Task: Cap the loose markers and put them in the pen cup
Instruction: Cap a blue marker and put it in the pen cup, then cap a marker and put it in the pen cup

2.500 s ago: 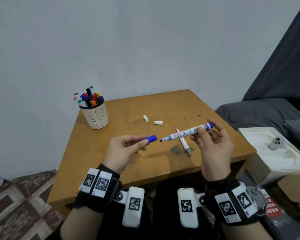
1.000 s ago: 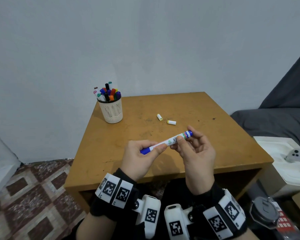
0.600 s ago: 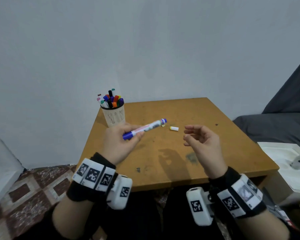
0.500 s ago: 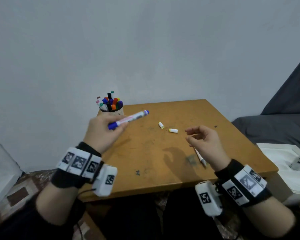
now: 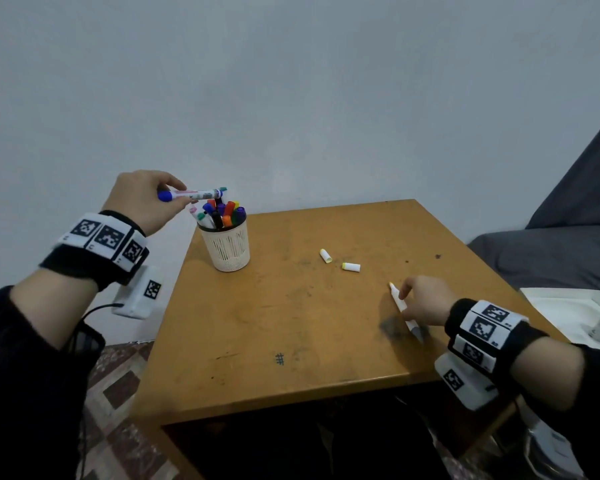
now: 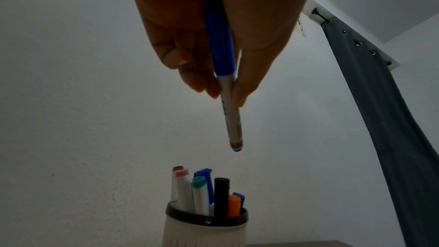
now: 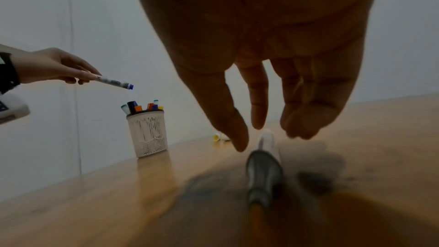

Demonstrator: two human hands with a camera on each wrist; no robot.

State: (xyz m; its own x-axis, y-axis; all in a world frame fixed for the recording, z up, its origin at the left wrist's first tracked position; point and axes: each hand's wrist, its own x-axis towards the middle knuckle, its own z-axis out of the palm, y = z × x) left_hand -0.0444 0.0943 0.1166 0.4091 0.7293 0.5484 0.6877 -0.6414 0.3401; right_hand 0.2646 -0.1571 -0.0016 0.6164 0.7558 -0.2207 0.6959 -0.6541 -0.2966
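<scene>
- Markers first: the blue-capped marker (image 5: 191, 194) is capped and pinched in your left hand (image 5: 142, 199), held just above the pen cup (image 5: 227, 249) at the counter's far-left corner, butt end aimed toward the cup, likely so it drops in cap up.
- Left grip is clamped on that marker near its cap end; the left wrist view shows the butt hanging directly over the cup mouth, which the head view only hints at.
- An uncapped white marker (image 5: 400, 306) lies near the counter's right edge; your right hand (image 5: 423, 303) is on it, fingers curled round its barrel.
- In the right wrist view the fingertips straddle the barrel, so a firm hold is doubtful.
- Two loose yellow-tipped caps (image 5: 351, 267) lie mid-counter (image 5: 291, 323), near that marker, presumably for it.
</scene>
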